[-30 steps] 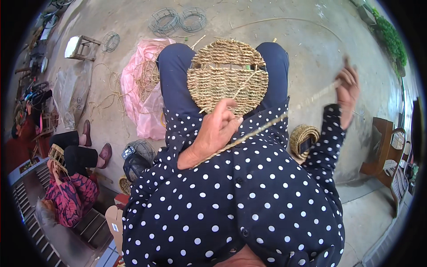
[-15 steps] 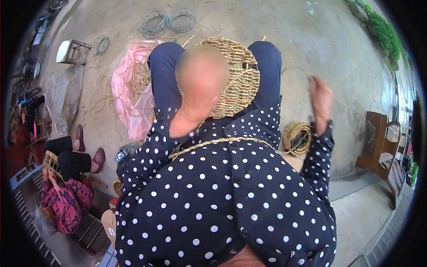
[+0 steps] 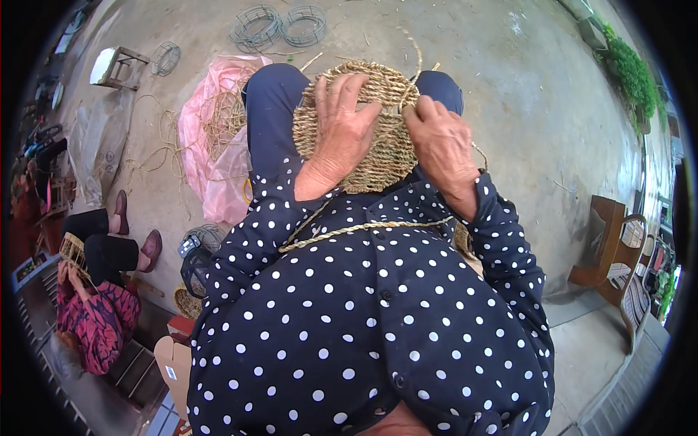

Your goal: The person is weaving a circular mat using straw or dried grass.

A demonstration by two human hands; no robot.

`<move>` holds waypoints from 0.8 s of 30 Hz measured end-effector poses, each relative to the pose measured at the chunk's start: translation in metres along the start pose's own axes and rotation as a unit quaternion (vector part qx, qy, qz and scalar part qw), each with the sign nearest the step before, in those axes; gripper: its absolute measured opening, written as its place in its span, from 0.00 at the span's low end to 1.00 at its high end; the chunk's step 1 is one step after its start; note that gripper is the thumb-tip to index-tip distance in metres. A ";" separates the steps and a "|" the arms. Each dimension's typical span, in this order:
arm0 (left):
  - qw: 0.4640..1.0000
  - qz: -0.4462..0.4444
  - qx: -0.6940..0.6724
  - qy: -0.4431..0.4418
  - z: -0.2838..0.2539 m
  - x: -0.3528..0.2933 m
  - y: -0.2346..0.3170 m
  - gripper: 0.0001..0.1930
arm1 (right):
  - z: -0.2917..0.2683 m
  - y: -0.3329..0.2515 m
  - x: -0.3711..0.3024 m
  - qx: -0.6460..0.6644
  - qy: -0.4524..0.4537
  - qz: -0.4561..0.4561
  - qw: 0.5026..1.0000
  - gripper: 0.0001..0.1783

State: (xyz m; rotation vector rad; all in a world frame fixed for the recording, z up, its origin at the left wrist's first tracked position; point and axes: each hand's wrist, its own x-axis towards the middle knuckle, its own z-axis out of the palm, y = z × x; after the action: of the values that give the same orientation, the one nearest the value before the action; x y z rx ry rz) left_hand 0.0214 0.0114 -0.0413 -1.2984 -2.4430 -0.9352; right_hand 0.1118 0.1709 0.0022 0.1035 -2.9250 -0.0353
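A round, flat piece of woven straw [image 3: 379,160] rests on my lap between my knees, with a narrow gap across its middle. My left hand [image 3: 339,131] lies over its left side, fingers stretched across the weave. At the right edge, by the gap, my right hand [image 3: 439,139] pinches a twisted straw cord [image 3: 416,57]. One part of the cord loops up above the fingers, and another part shows beside the right wrist. The right fingertips are partly hidden. A plaited straw rope [image 3: 363,230] runs across my waist.
A pink plastic bag [image 3: 196,116] with loose straw cord lies left of my legs. Wire frames [image 3: 256,29] and a small stool [image 3: 120,69] stand farther off. On the left, a seated person [image 3: 98,320] holds a basket [image 3: 73,251]. A wooden chair [image 3: 614,251] is at right.
My right hand has come in from the far right to the woven piece's right edge. My left hand has lowered from above the piece onto its left side.
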 end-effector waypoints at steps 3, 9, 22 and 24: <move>1.000 -0.005 -0.002 0.003 0.005 -0.002 -0.002 0.10 | 0.008 -0.012 0.006 -0.089 -0.081 -0.014 0.993 0.08; 1.000 -0.016 -0.022 0.016 0.006 -0.007 -0.004 0.11 | 0.018 -0.012 0.025 -0.053 -0.118 -0.021 0.991 0.06; 0.998 -0.011 -0.037 0.042 0.010 -0.007 -0.007 0.06 | 0.022 -0.004 0.019 0.077 -0.056 0.051 0.994 0.03; 0.999 -0.015 -0.030 0.037 0.008 -0.009 -0.006 0.06 | 0.019 0.006 0.019 0.146 -0.086 0.032 0.985 0.04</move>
State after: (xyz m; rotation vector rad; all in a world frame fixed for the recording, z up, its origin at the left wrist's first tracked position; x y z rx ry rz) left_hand 0.0230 0.0080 -0.0540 -1.2269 -2.4013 -1.0527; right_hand 0.0889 0.1760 -0.0124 0.0536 -3.0816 0.4168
